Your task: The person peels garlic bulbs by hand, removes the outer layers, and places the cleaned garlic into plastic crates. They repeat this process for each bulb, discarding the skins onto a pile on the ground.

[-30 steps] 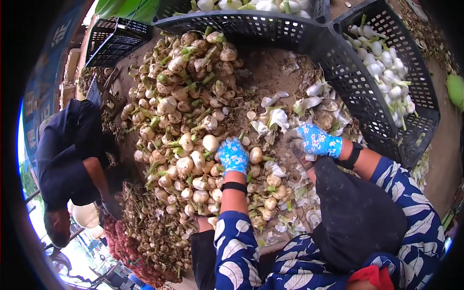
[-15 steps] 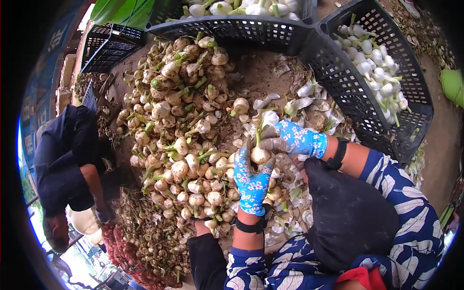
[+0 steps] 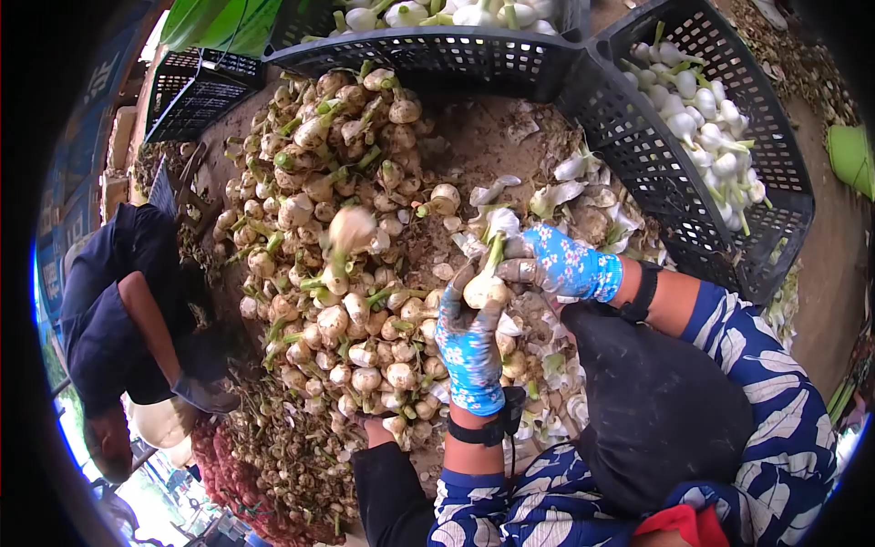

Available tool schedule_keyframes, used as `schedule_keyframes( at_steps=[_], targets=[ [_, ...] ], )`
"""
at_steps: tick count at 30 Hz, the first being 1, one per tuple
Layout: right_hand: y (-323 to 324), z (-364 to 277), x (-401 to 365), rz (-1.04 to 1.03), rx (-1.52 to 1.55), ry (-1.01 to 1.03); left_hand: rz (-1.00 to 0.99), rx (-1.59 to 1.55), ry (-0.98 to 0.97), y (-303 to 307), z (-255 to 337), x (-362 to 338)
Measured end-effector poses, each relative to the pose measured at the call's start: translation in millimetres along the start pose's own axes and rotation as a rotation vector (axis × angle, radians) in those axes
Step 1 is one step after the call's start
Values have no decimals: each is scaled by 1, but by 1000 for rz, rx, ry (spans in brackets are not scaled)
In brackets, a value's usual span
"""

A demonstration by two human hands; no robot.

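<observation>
A garlic bulb [image 3: 486,292] with a pale green stem is between my two hands, over the edge of a heap. My left hand [image 3: 470,351], in a blue flowered glove with soiled fingertips, is closed round the bulb from below. My right hand [image 3: 561,263], gloved alike, has its fingers closed at the stem, beside a loose white flap of skin [image 3: 502,221]. To the left lies the heap of unpeeled garlic [image 3: 319,319], brownish and earthy. Above it shows a motion-blurred garlic bulb [image 3: 352,230]. Peeled skins [image 3: 558,196] lie scattered around my right hand.
Black plastic crates hold clean white garlic: one [image 3: 437,53] at the top, another [image 3: 674,173] at the right. A smaller black crate [image 3: 196,96] stands top left. A co-worker [image 3: 128,310] bends over at the left, near a red mesh sack [image 3: 228,479]. A green bucket [image 3: 849,155] is far right.
A blurred garlic bulb now appears above the heap. The bulb in my hands has tilted slightly, with my left hand a little lower on it. The co-worker's gloved hand has shifted right.
</observation>
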State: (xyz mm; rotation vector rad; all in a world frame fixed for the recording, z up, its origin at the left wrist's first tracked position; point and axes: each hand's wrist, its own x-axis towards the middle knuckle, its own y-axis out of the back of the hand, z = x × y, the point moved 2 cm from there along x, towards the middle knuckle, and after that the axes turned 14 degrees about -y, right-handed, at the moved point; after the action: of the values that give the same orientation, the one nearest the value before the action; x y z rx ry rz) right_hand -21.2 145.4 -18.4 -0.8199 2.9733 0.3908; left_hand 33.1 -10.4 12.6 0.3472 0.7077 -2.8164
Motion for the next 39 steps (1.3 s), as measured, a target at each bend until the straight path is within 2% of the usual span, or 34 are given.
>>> schedule_keyframes(
  at_steps=[1, 2, 3, 4, 5, 6, 7, 8, 9, 10, 11, 12, 13, 15, 16, 17, 19, 20, 21, 23, 25, 27, 28, 29, 30, 31, 32, 33, 34, 35, 36, 37, 39],
  targets=[
    [2, -2, -2, -1, 1, 3, -38, -180, 52, 1, -1, 1],
    [6, -7, -4, 45, -172, 140, 13, -329, 202, -5, -2, 0],
    [8, -11, -7, 90, -343, 274, 157, -571, 469, -2, -8, -2],
    [3, -4, -8, 18, -254, 147, 45, -765, 541, 8, -18, 1],
    [5, -13, -8, 19, -254, 145, -73, -958, 613, 11, -21, 6],
    [10, -19, -9, -30, -198, -98, 23, -897, 679, 17, -25, 5],
    [12, -20, -10, -81, -142, -339, 5, -494, 548, 20, -22, 7],
    [8, -12, -11, 25, -185, -325, 71, -193, 277, 5, -12, 6],
    [6, -6, -14, 25, -184, -326, 134, 109, 5, -10, -3, 2],
    [6, -9, -14, 34, -121, -258, 119, 205, -95, -9, -4, 0],
    [6, -14, -14, 43, -59, -188, 49, 444, -183, -9, -9, -3],
    [9, -21, -17, -32, 18, -102, -31, 434, -84, -1, -10, 1],
    [13, -22, -18, -33, 17, -101, -111, 421, 16, 7, -11, 5],
    [10, -14, -25, -482, 969, -730, -142, -279, 192, 7, -21, 3],
    [7, -19, -28, -372, 1178, -685, -146, -432, 217, 4, -20, 3],
    [9, -18, -26, -372, 1177, -683, -146, -432, 215, 2, -18, 2],
    [12, -19, -22, -424, 1091, -646, -48, 243, -126, 0, -4, 1],
    [15, -30, -21, -325, 841, -691, -11, 399, -203, 2, 1, -3],
    [11, -26, -18, -326, 842, -689, -85, 342, -263, 12, -4, -10],
    [4, -27, -14, -172, 146, -202, -170, 745, -524, 6, -3, -9],
    [4, -31, -11, -182, 35, -213, -48, 798, -368, 9, -4, -4],
    [13, -41, -7, 31, -397, -87, -90, 999, -488, 10, -6, -2],
    [21, -39, -4, 91, -577, -104, -149, 976, -565, 8, -1, -3],
    [24, -21, 1, 210, -664, -24, -210, 950, -642, 5, 7, -6],
    [28, 7, 7, 128, -759, -98, -233, 792, -504, 2, 12, -7],
    [34, 21, 7, 44, -852, -173, -164, 625, -343, 6, 14, -11],
    [35, 30, -4, -120, -993, -135, -148, 640, -350, 7, 17, -8],
    [37, 27, -9, -122, -991, -127, -126, 661, -356, 10, 20, -6],
    [33, 24, -17, -239, -833, -173, -107, 665, -242, 14, 22, -2],
    [28, 20, -24, -351, -675, -220, -142, 663, -268, 15, 25, 2],
    [33, -21, -18, -330, -533, -384, -118, 655, -242, 18, 23, 3],
    [32, -30, -16, -263, -447, -378, -98, 644, -214, 19, 21, 4],
    [24, -45, -12, -184, -383, -337, -227, 755, -412, 6, 20, 6]
  ],
)
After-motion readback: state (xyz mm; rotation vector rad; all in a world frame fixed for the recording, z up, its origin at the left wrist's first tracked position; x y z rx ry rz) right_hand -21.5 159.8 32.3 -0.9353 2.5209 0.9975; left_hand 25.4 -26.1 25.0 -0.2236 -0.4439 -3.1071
